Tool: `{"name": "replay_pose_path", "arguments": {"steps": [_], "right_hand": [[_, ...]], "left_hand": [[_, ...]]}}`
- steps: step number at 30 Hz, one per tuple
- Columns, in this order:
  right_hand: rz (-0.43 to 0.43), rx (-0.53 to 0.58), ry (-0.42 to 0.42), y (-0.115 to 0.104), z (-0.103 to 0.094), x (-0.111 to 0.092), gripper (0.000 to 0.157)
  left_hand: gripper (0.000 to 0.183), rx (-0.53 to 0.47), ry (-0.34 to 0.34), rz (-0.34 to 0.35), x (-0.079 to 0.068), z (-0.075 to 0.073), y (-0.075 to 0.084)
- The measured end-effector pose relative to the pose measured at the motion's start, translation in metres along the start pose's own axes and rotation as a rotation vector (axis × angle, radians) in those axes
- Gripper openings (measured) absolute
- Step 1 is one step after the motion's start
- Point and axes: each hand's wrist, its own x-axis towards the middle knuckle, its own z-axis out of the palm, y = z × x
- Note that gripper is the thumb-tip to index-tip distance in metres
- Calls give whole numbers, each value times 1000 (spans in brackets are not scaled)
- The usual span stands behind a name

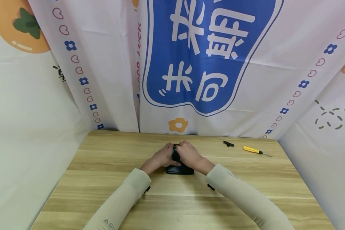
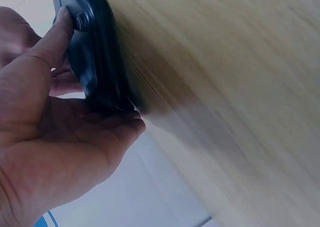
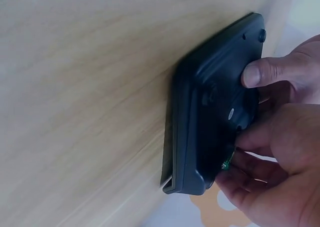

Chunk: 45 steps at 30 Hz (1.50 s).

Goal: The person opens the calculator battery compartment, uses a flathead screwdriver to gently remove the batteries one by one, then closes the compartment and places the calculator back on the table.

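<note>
A black, wedge-shaped plastic device like a calculator (image 1: pixel 180 170) lies underside up on the table, with round rubber feet showing in the right wrist view. My left hand (image 1: pixel 162 157) grips it at its left side and far edge, thumb pressed on the underside. Over its far part, my right hand (image 1: pixel 191 155) pinches a small green and gold shiny piece (image 3: pixel 227 162) between thumb and fingers, at the device's edge. Fingers cover most of that piece, so its kind cannot be told. The device's face is hidden against the table.
To the right on the wooden table (image 1: pixel 109 182) lie a small black plastic cover (image 1: pixel 228 144) with a tab and a yellow-handled screwdriver (image 1: pixel 250 149), its tip pointing right. A printed cloth (image 1: pixel 114 80) hangs behind the table's far edge.
</note>
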Motion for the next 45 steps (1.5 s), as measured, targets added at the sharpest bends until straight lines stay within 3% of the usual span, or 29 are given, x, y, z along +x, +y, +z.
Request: {"name": "replay_pose_path", "arguments": {"steps": [12, 18, 26, 34, 40, 45], "right_hand": [[4, -128, 19, -8, -4, -1, 25], [15, -146, -10, -10, -4, 0, 27], [7, -223, 24, -12, -3, 2, 22], [28, -279, 41, -16, -2, 3, 33], [47, -267, 41, -18, -3, 2, 36], [87, -166, 41, -16, -4, 1, 31]], "left_hand": [[87, -12, 32, 49, -2, -2, 2], [86, -27, 27, 51, -3, -1, 2], [89, -19, 19, 39, -2, -1, 1], [85, -28, 27, 46, -2, -1, 0], [85, -29, 22, 48, -3, -1, -1], [89, -21, 19, 40, -2, -2, -1]]}}
